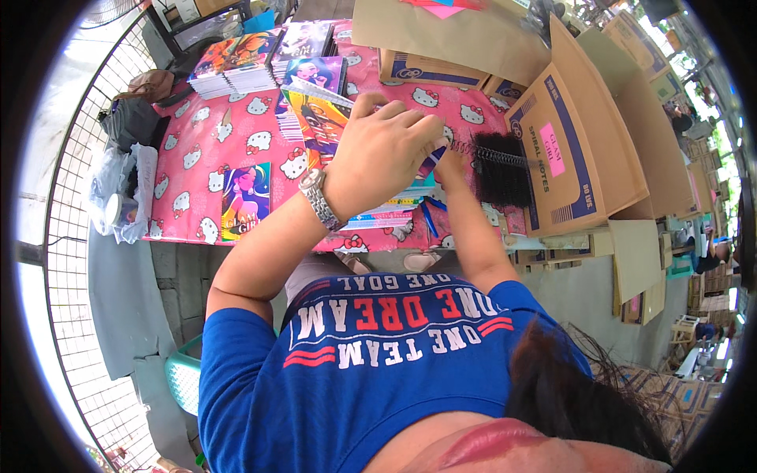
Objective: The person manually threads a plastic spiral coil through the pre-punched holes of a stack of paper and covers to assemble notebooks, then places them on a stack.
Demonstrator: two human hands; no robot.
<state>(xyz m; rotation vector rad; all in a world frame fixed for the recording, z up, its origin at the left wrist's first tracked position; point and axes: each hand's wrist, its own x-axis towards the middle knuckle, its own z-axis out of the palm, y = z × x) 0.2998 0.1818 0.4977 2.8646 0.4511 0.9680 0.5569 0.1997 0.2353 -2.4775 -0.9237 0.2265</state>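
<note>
My left hand [386, 150], with a silver watch on its wrist, is closed over a notebook with a bright yellow and orange cover [317, 126]. The notebook is tilted up from the table, and its far edge shows white pages. A purple bit of cover shows below my left fingers. My right hand [451, 167] is at the notebook's right side, its fingers mostly hidden behind the left hand. Beside them a thin spiral coil [477, 150] reaches toward a bundle of black spiral coils [497, 177]. Under my hands lie pale blue-edged sheets or covers [378, 219].
A pink cartoon-print cloth [185, 201] covers the table. Stacks of colourful notebooks [236, 63] stand at the far left; a single notebook [245, 197] lies nearer. Blue pens [430, 217] lie at the front edge. An open cardboard box [572, 142] stands right, a plastic bag [126, 197] left.
</note>
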